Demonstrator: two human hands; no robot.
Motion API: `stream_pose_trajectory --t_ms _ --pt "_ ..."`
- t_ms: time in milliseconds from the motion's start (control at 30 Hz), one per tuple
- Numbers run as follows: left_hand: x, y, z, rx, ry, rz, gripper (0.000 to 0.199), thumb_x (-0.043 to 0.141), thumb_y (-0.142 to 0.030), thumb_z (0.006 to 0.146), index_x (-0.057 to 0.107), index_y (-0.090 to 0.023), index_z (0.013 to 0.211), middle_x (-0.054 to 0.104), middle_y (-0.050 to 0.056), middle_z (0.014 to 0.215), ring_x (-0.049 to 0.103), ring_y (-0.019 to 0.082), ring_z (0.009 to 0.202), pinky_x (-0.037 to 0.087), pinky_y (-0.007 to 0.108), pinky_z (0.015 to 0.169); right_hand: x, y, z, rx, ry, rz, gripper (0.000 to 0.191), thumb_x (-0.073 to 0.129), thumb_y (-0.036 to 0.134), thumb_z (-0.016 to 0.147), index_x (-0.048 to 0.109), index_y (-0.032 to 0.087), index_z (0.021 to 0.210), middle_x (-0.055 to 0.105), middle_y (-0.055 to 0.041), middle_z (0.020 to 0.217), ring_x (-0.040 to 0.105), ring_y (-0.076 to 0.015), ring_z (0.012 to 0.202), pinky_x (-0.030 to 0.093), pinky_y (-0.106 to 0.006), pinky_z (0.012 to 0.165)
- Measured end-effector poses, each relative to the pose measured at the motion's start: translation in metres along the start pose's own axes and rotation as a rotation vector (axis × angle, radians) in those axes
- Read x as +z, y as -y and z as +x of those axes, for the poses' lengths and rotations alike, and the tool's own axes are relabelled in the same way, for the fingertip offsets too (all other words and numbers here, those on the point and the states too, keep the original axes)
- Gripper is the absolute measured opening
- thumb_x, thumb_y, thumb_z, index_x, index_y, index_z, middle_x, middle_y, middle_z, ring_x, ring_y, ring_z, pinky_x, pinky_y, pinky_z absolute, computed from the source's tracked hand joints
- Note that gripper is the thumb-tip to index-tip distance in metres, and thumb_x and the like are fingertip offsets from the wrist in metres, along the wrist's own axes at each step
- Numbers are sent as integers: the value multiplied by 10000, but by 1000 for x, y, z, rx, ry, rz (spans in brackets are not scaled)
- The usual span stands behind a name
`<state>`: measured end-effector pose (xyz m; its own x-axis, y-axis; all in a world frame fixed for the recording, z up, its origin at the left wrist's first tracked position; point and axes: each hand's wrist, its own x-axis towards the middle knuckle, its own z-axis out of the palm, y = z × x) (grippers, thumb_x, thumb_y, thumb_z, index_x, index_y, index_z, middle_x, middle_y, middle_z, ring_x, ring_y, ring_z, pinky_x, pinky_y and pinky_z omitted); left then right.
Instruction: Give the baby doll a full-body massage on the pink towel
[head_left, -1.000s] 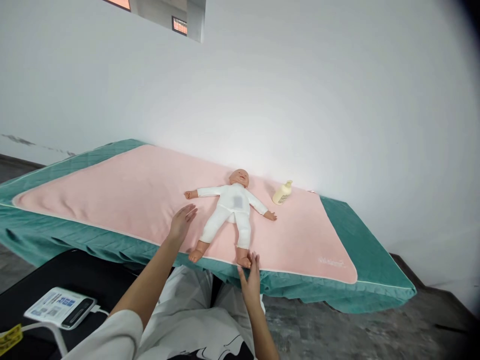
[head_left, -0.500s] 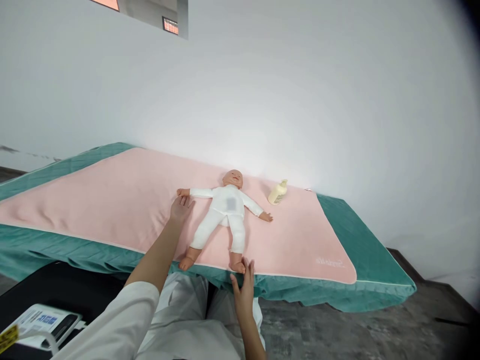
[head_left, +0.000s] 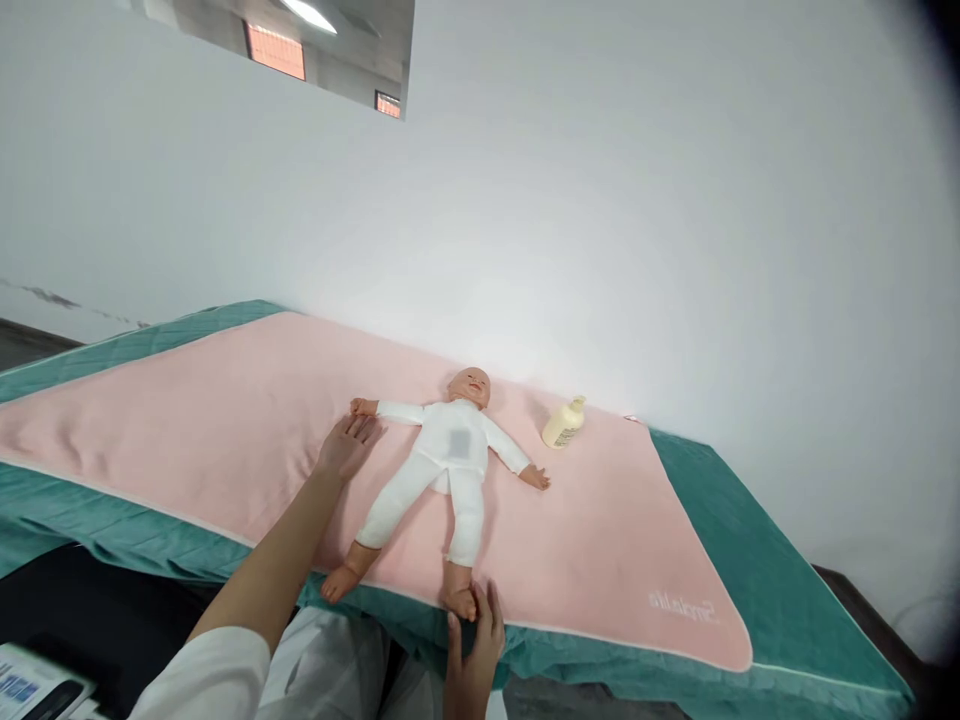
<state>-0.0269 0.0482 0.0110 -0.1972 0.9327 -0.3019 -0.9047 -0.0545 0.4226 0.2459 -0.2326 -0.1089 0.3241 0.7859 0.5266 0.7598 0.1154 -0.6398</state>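
Observation:
A baby doll [head_left: 459, 445] in a white suit lies on its back on a pink mat [head_left: 585, 560], arms spread and bare feet toward me. My left hand [head_left: 349, 448] rests on the mat just below the doll's outstretched hand, fingers extended and holding nothing. Down at the mat's near edge is my right hand [head_left: 476, 645], thumb and fingers apart beside one of the doll's feet [head_left: 458, 590]. The fingertips come close to that foot; I cannot tell whether they touch it. A cream pump bottle [head_left: 562, 424] stands to the right of the doll.
The mat lies over a green quilted cover [head_left: 780, 550] on a bed or table against a white wall [head_left: 600, 200]. At the lower left, a white device [head_left: 37, 685] sits on a black surface [head_left: 90, 620]. An opening [head_left: 330, 50] shows high in the wall.
The camera view has shifted, so the doll, mat and bottle appear lower in the picture. Both hands stay near the same parts of the doll.

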Motion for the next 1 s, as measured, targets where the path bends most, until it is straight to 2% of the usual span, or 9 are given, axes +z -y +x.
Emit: stream_pose_trajectory --t_ms 167,300,533,633,833,1000 --pt "-3 -2 0 4 24 6 195 515 -181 913 659 -163 1043 634 107 1154 620 239 1115 527 506 962 1 -3 6 -46 -58 -15 469 545 517 894 588 208 1244 649 -154 1221 620 -337 1106 483 -467 871" --pt "-3 -3 -3 22 43 30 227 486 -224 935 656 -149 1065 646 121 1136 628 255 1102 525 537 955 -1 -5 11 -129 -34 -19 509 528 569 881 585 207 1235 685 -139 1146 641 -335 1040 474 -467 854" --pt "-3 -2 -4 40 74 92 263 456 -248 951 647 -150 1102 644 141 1165 616 271 1134 506 560 975 -8 0 19 -152 24 -3 559 467 630 882 577 215 1240 706 -110 1118 640 -330 1033 447 -467 872" --pt "-3 -1 -3 45 81 105 257 464 -243 947 642 -148 1106 629 137 1209 601 266 1164 502 550 983 -6 4 17 -114 6 -17 576 469 644 873 588 204 1225 709 -119 1114 645 -335 1025 446 -470 869" --pt "-4 1 -2 54 17 112 240 450 -187 940 651 -158 1069 633 108 1209 592 225 1178 518 487 986 -2 14 7 43 -27 -11 566 486 638 871 616 203 1208 696 -136 1138 636 -354 1054 456 -492 886" --pt "-4 4 -4 19 -27 95 263 433 -111 921 666 -182 1019 655 89 1145 605 190 1164 535 404 988 -1 16 2 113 -25 -22 616 340 646 917 664 191 1176 678 -178 1161 630 -379 1049 442 -547 896"
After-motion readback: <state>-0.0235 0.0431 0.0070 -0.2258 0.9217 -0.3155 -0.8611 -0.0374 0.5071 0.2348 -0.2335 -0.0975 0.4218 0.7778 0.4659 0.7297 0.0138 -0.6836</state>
